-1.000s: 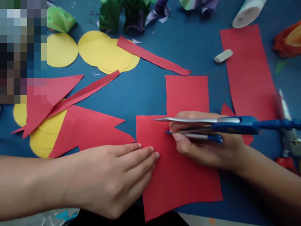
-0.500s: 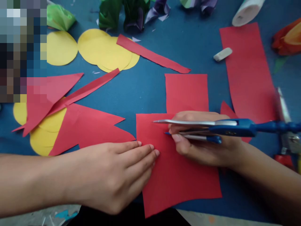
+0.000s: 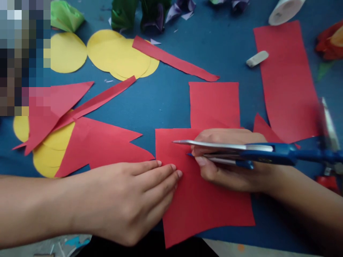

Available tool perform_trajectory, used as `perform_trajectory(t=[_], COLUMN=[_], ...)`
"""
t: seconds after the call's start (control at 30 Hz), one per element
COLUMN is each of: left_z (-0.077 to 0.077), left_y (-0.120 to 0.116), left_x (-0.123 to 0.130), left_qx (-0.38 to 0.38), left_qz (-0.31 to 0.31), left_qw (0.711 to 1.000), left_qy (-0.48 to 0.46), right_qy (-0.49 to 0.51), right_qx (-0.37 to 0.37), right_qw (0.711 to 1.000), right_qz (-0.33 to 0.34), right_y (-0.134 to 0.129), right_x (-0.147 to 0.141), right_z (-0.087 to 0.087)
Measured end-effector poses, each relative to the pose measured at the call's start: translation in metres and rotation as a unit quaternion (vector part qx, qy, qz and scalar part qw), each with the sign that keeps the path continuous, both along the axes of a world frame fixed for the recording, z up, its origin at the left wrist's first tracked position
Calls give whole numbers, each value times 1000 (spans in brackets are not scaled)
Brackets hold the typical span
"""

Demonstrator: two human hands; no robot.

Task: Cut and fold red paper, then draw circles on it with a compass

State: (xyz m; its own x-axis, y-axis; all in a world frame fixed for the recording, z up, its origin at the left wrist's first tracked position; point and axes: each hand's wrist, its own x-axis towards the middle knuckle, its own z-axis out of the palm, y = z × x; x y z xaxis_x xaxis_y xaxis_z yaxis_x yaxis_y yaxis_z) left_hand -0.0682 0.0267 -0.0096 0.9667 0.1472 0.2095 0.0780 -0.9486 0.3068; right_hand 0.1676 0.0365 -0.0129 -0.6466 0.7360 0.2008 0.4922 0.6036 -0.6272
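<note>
A red paper sheet [image 3: 211,207] with a curved lower edge lies on the blue table in front of me. My left hand [image 3: 128,200] rests flat on its left side, fingers stretched out together. Over the upper part of the sheet, my right hand [image 3: 230,160] grips a drawing compass [image 3: 281,152] with a blue body and silver legs. The compass lies nearly level, its handle toward the right and its two tips toward the left. Its blue writing tip shows beside my thumb, close to the paper. A smaller red square [image 3: 214,103] sits just beyond the sheet, partly hidden by my right hand.
Yellow paper circles [image 3: 107,53] and red offcuts [image 3: 107,142] lie left and far left. At right are a red strip [image 3: 289,82], a white eraser [image 3: 257,59], a blurred metal blade [image 3: 331,125] and an orange paper flower [image 3: 331,41]. Green folded papers [image 3: 123,14] line the back.
The view has shifted slightly. The compass has tipped a little lower and its upper leg's tip sits slightly lower. My left hand has stayed in place on the sheet.
</note>
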Motion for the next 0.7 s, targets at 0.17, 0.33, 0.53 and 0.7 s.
perform_trajectory(t=[0.17, 0.33, 0.53, 0.7], left_z=[0, 1, 0, 0], left_y=[1, 0, 2, 2], left_x=[0, -1, -1, -1], left_qx=[1, 3, 6, 12], left_qz=[-2, -1, -17, -13], left_qw=[1000, 1000, 1000, 1000], left_qy=[0, 8, 11, 15], right_qy=[10, 28, 25, 32], right_qx=[-5, -14, -8, -15], right_qw=[1000, 999, 999, 999], right_qz=[-5, 12, 25, 19], right_y=[1, 2, 3, 2], right_x=[0, 0, 0, 0], right_z=[-2, -2, -4, -5])
